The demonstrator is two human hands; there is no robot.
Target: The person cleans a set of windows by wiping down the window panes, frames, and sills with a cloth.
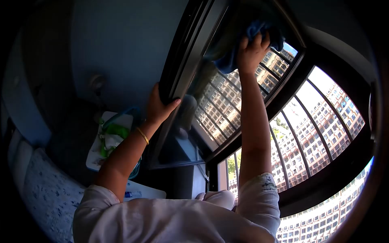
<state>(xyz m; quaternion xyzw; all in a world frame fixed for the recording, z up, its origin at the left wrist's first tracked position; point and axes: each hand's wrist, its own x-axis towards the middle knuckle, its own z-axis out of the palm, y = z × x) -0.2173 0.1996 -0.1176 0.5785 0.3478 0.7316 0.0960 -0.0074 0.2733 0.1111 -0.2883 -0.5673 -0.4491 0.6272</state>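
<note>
My left hand [160, 106] grips the dark outer frame [187, 52] of an opened window sash, with the thumb on the near face and the other fingers mostly hidden behind the edge. Higher up and to the right, my right hand [254, 52] holds a blue cloth [227, 62] against the glass pane [221, 101], near its upper part. The cloth is bunched, and parts of it stick out above the fingers and to both sides. Buildings and bars show in the glass.
Beyond the window bars [306, 117] stand tall buildings. At lower left a small white table [94, 156] bears green and white items. A bed with patterned bedding [48, 198] lies at far left, and a standing fan [96, 83] is dimly visible by the wall.
</note>
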